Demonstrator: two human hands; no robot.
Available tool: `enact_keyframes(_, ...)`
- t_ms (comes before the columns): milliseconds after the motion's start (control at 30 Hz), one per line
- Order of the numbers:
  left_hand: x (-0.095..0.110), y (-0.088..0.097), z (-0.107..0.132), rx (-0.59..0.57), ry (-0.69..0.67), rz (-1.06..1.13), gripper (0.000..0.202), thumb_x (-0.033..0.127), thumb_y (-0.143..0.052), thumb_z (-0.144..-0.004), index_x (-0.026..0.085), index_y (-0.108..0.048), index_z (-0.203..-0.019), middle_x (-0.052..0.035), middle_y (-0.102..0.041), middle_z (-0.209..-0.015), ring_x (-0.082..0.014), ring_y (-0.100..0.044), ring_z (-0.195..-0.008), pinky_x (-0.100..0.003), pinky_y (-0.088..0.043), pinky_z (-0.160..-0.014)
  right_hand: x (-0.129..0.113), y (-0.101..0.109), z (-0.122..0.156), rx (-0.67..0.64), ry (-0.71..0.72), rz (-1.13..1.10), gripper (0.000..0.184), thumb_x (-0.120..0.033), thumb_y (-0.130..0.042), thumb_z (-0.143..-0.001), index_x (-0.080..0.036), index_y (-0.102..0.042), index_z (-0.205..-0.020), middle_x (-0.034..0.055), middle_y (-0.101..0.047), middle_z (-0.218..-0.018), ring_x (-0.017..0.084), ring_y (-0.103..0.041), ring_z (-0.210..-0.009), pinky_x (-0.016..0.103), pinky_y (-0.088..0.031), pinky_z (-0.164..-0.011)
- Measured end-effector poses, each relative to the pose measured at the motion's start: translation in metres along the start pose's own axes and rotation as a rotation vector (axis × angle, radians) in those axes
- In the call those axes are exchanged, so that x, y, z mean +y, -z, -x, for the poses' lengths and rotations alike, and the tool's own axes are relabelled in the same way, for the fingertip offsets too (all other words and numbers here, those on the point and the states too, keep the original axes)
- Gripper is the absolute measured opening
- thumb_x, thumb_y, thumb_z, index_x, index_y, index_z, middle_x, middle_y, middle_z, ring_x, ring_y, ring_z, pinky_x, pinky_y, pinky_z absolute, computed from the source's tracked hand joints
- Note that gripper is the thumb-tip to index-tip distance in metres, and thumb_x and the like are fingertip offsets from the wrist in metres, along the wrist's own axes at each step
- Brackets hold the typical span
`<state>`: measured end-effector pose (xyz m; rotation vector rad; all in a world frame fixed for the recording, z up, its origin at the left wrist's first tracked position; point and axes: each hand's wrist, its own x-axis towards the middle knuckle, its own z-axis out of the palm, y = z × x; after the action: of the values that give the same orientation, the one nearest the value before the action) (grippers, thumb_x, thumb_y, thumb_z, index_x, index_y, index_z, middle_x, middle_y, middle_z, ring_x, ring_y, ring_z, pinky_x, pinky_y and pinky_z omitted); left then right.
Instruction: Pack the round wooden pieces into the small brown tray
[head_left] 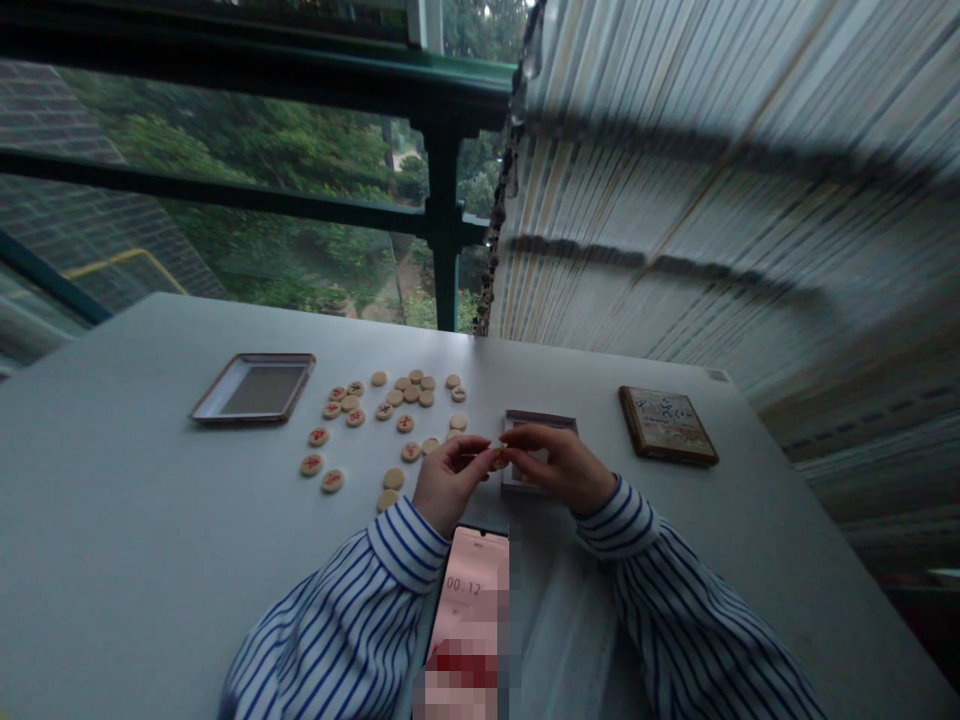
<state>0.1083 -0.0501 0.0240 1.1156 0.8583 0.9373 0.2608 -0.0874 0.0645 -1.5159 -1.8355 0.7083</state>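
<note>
My left hand [455, 478] and my right hand [559, 467] meet at the fingertips, both pinching one round xiangqi piece [498, 459] with a red mark. Just beneath them lies a shallow grey box [541, 415], partly covered by my right hand. To the left, several more wooden xiangqi pieces [406, 423] are scattered on the white table [187, 530]. Some show red or dark characters, while others show plain faces. A few pieces close to my left hand are partly hidden by it.
A phone [471, 570] with a running timer display lies between my forearms. At the left is an open tray-like lid [255, 388]; at the right, a brown box with printed characters [667, 424]. A window and a string curtain [637, 200] border the table's far edge.
</note>
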Motion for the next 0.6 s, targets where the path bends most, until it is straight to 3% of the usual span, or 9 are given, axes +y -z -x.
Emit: enact_keyframes(600, 0.0001, 0.0009, 0.0002, -0.006, 0.044, 0.076, 0.026, 0.03, -0.066, -0.064, 0.012, -0.058, -0.081, -0.0042, -0.065, -0.07, -0.0145, -0.062, -0.063, -0.025, -0.049, -0.057, 0.0019, 0.0001, 0.0003, -0.005, 0.057, 0.029, 0.021, -0.026, -0.052, -0.077, -0.014, -0.061, -0.092, 0.0051, -0.065, -0.08, 0.012, -0.058, -0.071, 0.024, -0.045, -0.066)
